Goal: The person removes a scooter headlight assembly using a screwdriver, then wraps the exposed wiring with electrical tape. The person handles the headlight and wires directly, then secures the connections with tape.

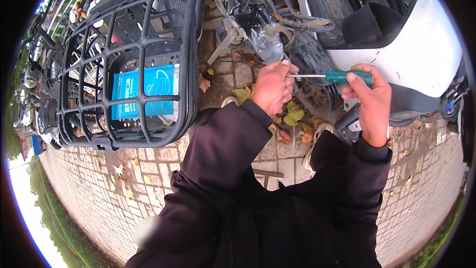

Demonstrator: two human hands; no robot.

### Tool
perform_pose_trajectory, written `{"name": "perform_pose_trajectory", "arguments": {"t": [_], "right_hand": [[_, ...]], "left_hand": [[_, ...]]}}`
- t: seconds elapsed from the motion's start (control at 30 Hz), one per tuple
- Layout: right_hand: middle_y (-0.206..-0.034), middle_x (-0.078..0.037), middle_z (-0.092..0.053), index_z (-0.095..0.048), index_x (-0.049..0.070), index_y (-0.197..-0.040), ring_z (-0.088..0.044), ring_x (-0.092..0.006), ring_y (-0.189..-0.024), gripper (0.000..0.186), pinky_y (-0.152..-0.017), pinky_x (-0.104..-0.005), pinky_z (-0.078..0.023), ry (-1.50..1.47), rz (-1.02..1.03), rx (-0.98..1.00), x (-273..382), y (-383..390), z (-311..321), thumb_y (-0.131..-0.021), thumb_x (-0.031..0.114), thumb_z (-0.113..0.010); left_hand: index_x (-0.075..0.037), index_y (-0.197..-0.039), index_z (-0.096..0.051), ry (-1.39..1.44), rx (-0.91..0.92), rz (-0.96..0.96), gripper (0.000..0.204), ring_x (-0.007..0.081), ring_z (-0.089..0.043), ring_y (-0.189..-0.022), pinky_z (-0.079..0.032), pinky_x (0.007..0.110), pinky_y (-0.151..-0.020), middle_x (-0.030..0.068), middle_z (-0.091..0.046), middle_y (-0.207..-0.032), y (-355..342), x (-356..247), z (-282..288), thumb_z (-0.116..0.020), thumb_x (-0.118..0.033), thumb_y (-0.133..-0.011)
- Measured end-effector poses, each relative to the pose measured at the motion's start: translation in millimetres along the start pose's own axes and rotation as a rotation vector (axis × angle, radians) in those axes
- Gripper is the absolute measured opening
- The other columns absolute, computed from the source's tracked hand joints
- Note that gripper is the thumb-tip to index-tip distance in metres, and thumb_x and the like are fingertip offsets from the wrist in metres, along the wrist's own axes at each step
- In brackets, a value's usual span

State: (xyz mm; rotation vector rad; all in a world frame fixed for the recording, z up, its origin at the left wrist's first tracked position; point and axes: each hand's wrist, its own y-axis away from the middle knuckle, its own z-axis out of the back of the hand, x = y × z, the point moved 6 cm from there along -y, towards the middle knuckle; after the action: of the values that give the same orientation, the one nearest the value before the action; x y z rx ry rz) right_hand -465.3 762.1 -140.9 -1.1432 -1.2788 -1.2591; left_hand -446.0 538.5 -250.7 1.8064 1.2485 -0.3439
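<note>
A screwdriver (342, 77) with a green handle and a bare metal shaft lies level in my right hand (375, 101), whose fingers wrap round the handle. Its shaft points left to the fingers of my left hand (272, 87), which are closed at the tip. Whatever my left fingers pinch there is hidden or too small to name. Just beyond them is a dirty, stripped vehicle part (267, 44) with grey, worn plastic and loose pieces about it. A dark, dusty plastic panel (310, 57) slants behind the screwdriver.
At the left stands a black basket (143, 97) holding a blue mask packet (148, 92). A white scooter body (421, 39) with a dark footboard fills the right. Fallen leaves (293, 114) lie on the paving bricks (163, 168) near my shoes. More parked vehicles crowd the far left.
</note>
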Motion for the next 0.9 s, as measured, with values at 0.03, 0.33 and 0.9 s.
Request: {"name": "perform_pose_trajectory", "arguments": {"t": [0.03, 0.33, 0.9], "right_hand": [[-0.084, -0.006, -0.073, -0.07, -0.002, -0.118, -0.069, -0.0111, -0.068, 0.023, -0.067, -0.0251, -0.059, 0.048, 0.027, 0.008, 6, 3, 3, -0.098, 0.006, -0.078], [-0.08, -0.007, -0.073, -0.072, -0.001, -0.115, -0.066, -0.0137, -0.068, 0.027, -0.068, -0.0274, -0.051, 0.281, 0.227, -0.134, 33, 10, 10, -0.097, 0.018, -0.079], [-0.072, -0.003, -0.066, -0.069, -0.001, -0.096, -0.06, -0.0092, -0.06, 0.016, -0.057, -0.0239, -0.045, 0.118, 0.233, -0.168, 13, 9, 9, -0.093, 0.01, -0.079]], "left_hand": [[-0.002, -0.107, -0.061, 0.028, -0.019, -0.008, 0.029, 0.0079, -0.038, -0.049, -0.032, 0.026, -0.041, -0.0024, -0.045, -0.069, -3, 4, 3, -0.05, -0.027, -0.117], [-0.009, -0.09, -0.058, -0.179, -0.273, 0.213, 0.014, 0.0169, -0.048, -0.052, -0.033, 0.034, -0.045, 0.0026, -0.05, -0.07, -73, 184, 127, -0.065, -0.009, -0.102], [0.007, -0.129, -0.059, -0.057, -0.645, 0.591, 0.024, 0.036, -0.072, -0.1, -0.067, 0.046, -0.088, 0.0196, -0.066, -0.118, -39, 369, 302, -0.053, -0.008, -0.112]]}}
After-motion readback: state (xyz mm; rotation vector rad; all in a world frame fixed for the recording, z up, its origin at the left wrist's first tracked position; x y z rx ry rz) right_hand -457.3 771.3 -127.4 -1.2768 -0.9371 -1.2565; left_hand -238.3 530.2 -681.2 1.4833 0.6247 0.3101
